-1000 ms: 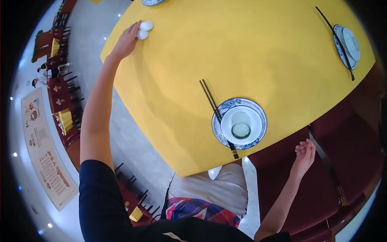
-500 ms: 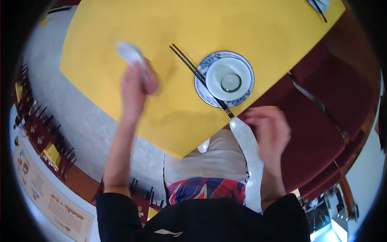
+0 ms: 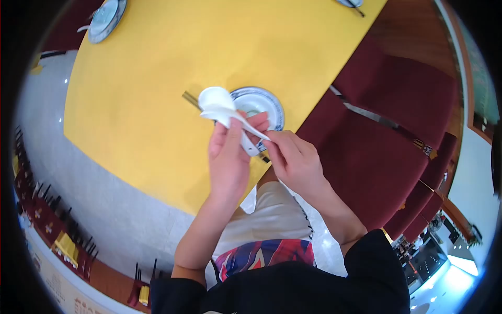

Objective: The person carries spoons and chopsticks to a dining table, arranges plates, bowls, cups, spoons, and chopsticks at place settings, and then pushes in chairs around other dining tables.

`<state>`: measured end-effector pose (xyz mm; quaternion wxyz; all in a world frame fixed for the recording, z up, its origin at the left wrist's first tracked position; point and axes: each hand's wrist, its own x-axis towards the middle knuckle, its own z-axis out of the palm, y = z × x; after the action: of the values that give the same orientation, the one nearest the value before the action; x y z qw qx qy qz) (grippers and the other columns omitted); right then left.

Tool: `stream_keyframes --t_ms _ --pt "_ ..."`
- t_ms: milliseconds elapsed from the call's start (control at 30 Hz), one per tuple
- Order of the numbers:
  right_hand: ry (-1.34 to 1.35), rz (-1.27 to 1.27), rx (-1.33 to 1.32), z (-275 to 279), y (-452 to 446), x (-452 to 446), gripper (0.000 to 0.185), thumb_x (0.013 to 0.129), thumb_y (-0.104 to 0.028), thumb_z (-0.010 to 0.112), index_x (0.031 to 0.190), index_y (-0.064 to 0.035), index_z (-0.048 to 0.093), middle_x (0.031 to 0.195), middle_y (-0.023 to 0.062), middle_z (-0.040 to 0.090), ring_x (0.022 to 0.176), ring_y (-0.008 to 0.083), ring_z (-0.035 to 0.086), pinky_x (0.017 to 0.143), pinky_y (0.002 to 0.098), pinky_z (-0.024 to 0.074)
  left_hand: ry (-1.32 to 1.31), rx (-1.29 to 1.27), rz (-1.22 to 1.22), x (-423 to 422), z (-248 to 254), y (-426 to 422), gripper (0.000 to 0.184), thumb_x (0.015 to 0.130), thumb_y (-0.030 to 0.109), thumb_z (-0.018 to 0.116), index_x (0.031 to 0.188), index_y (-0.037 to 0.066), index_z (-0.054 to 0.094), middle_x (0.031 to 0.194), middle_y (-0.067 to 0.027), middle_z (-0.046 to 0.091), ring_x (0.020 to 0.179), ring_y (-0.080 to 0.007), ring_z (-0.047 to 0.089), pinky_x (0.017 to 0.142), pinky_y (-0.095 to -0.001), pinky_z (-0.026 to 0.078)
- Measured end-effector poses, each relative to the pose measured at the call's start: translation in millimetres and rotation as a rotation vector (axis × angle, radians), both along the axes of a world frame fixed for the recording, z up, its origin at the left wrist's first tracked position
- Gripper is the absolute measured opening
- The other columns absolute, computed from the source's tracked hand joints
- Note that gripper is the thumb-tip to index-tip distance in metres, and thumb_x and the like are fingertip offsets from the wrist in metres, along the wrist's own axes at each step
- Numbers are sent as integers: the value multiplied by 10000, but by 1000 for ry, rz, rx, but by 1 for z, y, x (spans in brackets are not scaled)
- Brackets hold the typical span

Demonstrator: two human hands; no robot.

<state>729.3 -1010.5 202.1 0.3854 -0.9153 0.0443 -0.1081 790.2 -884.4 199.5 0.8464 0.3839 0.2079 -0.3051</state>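
White soup spoons (image 3: pixel 215 97), at least two, lie stacked in my left hand (image 3: pixel 229 157), bowls pointing up and left. The thumb presses on them and the other fingers support them from beneath. My right hand (image 3: pixel 298 159) pinches the handle tip of the upper spoon (image 3: pixel 253 129), whose handle angles away from the lower one. Beneath the hands, the blue-patterned plate (image 3: pixel 281 107) carries a white bowl (image 3: pixel 264 102) with a greenish glass, partly hidden. Dark chopsticks (image 3: pixel 191 98) stick out behind the spoons, mostly covered.
The yellow tablecloth (image 3: pixel 136 104) covers the table. Another place setting (image 3: pixel 104 22) stands at the far left, and part of one (image 3: pixel 351 3) shows at the top right. Dark red chairs (image 3: pixel 361 141) line the right edge. Grey floor (image 3: pixel 104 152) lies to the left.
My left hand has brought the spoons from the left to above the plate. My right hand has moved left and taken a spoon handle. The view has shifted.
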Motion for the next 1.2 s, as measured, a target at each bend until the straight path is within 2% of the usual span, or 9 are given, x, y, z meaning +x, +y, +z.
stream_keyframes --t_ms 100,233,467,633,1000,1067,1100,1167,1200 --pt "-100 -2 -28 8 -36 21 129 878 -43 662 999 -23 622 749 103 601 597 241 613 529 340 494 22 17 9 15 10 11 284 1058 224 429 1225 2 486 1079 -189 668 982 -228 658 899 -374 527" --pt "-133 -449 25 24 -133 82 76 945 -44 574 957 26 602 717 132 598 524 182 594 500 316 469 24 52 42 17 14 36 305 1061 228 425 1238 -8 501 1023 -173 670 841 -191 657 813 -330 536" --pt "-233 -477 -616 4 -328 208 199 993 -176 500 977 4 583 890 210 650 843 421 628 720 497 497 48 95 -38 -15 10 58 306 1054 191 414 1223 -34 532 1012 -153 671 871 -168 636 803 -338 527" --pt "-55 -476 -712 -29 -374 241 184 986 -191 517 1005 -26 597 956 200 647 871 422 634 748 509 512 134 195 -49 -34 16 45 301 1048 191 431 1193 -37 563 1056 -149 661 912 -167 630 823 -367 538" --pt "16 -329 -723 -68 -395 255 329 939 -318 616 1110 -38 633 965 218 632 982 396 622 808 477 520 63 216 -120 -31 15 48 287 1043 197 443 1178 -18 576 1102 -141 649 1013 -190 632 861 -388 554" --pt "-226 -371 -1038 -61 -378 243 467 914 -353 654 1194 16 593 1082 222 611 1058 383 586 853 463 510 64 198 -119 -31 15 42 288 1042 197 443 1173 -22 578 1147 -161 635 1075 -222 617 911 -416 530" --pt "-354 -368 -1052 -43 -360 224 461 882 -283 710 1179 47 585 1052 241 628 934 338 636 779 406 527 53 185 -120 -35 16 42 290 1040 196 444 1169 -25 579 1192 -182 620 1138 -254 602 961 -444 507" --pt "-396 -385 -691 5 -257 172 423 899 -242 689 1203 29 575 1124 175 582 1001 326 569 813 431 501 -104 74 -150 -39 6 44 302 1038 218 446 1161 -15 594 1319 -229 553 1286 -316 505 1084 -489 387" --pt "-271 -436 -470 21 -189 141 336 891 -163 677 1168 5 588 1045 146 594 898 295 584 760 402 502 -162 16 -140 -38 2 42 306 1037 232 447 1160 -2 602 1379 -247 500 1335 -325 447 1117 -491 330"
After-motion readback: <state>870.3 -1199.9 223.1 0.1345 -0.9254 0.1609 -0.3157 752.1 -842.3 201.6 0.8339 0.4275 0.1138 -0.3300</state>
